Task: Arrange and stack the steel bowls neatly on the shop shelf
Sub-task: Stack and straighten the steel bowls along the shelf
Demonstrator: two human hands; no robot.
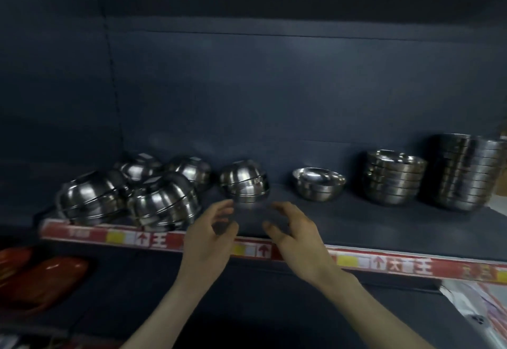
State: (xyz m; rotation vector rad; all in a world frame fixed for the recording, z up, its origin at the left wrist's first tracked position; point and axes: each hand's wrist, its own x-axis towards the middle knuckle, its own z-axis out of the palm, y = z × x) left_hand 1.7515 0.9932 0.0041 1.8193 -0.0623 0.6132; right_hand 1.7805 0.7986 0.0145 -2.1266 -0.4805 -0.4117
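Observation:
On the dark shelf (370, 228) a small stack of upturned steel bowls (244, 181) stands in the middle. Just in front of it my left hand (211, 236) and my right hand (293, 233) hover side by side, fingers loosely curved, holding nothing. Several stacks of upturned bowls (129, 192) crowd the shelf's left end, some leaning. Right of the middle sit two nested upright bowls (318, 184), then a taller upright stack (392, 178) and a larger, higher stack (466, 173) at the far right.
A red and white price strip (384, 263) runs along the shelf's front edge. Below left, on a lower level, lie red glossy items (46, 274). Packaged goods (477, 310) show at the lower right. The shelf's back panel is dark blue.

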